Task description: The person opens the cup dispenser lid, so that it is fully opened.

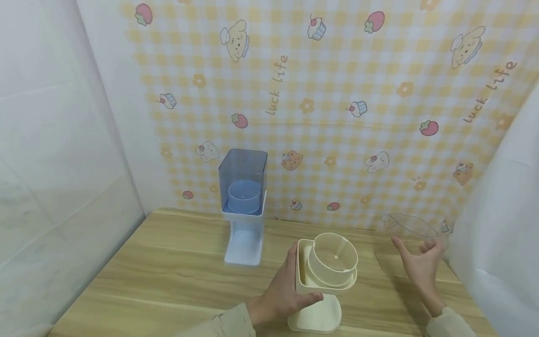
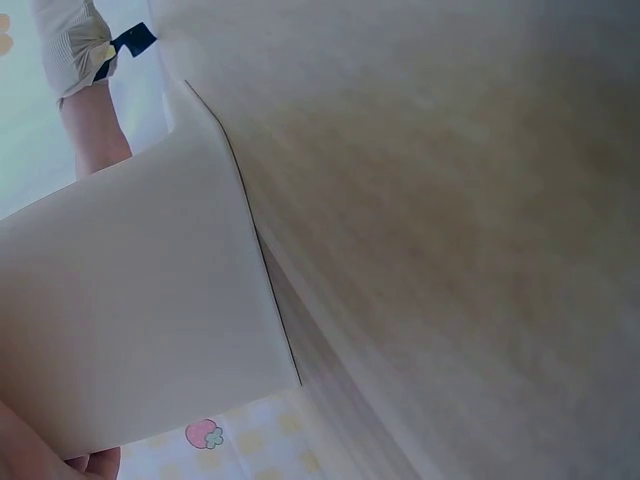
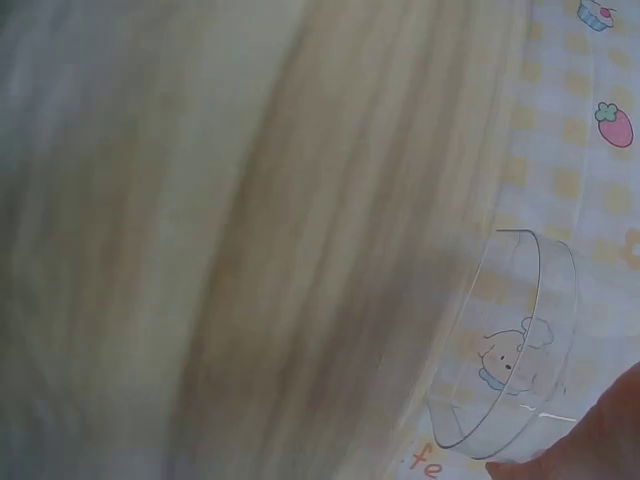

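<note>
My left hand (image 1: pixel 280 290) grips the side of a cream plastic dispenser stand (image 1: pixel 315 314), thumb across its front. A round cream cup (image 1: pixel 334 255) sits in the stand's square-rimmed top, its open mouth facing up. Fingers of the left hand (image 2: pixel 35 450) also show against the stand's smooth panel (image 2: pixel 140 300) in the left wrist view. Off to the right, my right hand (image 1: pixel 422 267) pinches a clear, shallow round plastic piece (image 3: pixel 510 345) between thumb and fingers, near the patterned backdrop. Only part of the thumb (image 3: pixel 595 440) appears in the right wrist view.
A blue dispenser (image 1: pixel 243 187) with a smoky see-through box stands at the back of the wooden table (image 1: pixel 177 267). Behind it hangs a yellow checked cloth (image 1: pixel 328 135). White sheets (image 1: pixel 501 210) close in both sides.
</note>
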